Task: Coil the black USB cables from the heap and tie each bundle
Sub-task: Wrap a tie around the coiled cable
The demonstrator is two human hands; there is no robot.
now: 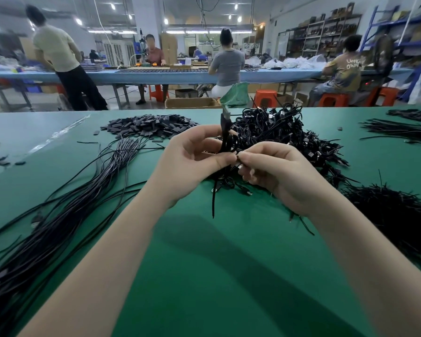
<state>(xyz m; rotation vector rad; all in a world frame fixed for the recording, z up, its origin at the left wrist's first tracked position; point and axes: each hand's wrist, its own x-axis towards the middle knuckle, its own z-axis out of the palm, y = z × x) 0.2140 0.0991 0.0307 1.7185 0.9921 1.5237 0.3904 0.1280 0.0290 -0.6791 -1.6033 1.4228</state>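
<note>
My left hand (192, 156) grips a coiled black USB cable bundle (227, 139) upright, its plug end sticking up above my fingers. One loose tail (214, 200) hangs down from it toward the green table (204, 251). My right hand (272, 171) pinches a thin tie at the bundle's waist, fingertips touching the left thumb. Behind my hands lies a heap of tied black cable bundles (284, 132). A long sheaf of uncoiled black cables (66, 205) stretches along the left side.
A pile of small dark flat pieces (151, 126) sits at the back left. Black twist ties (399, 215) are heaped at the right, and more strands (399, 128) lie far right. Several people work at a blue bench (156, 76) beyond the table's far edge.
</note>
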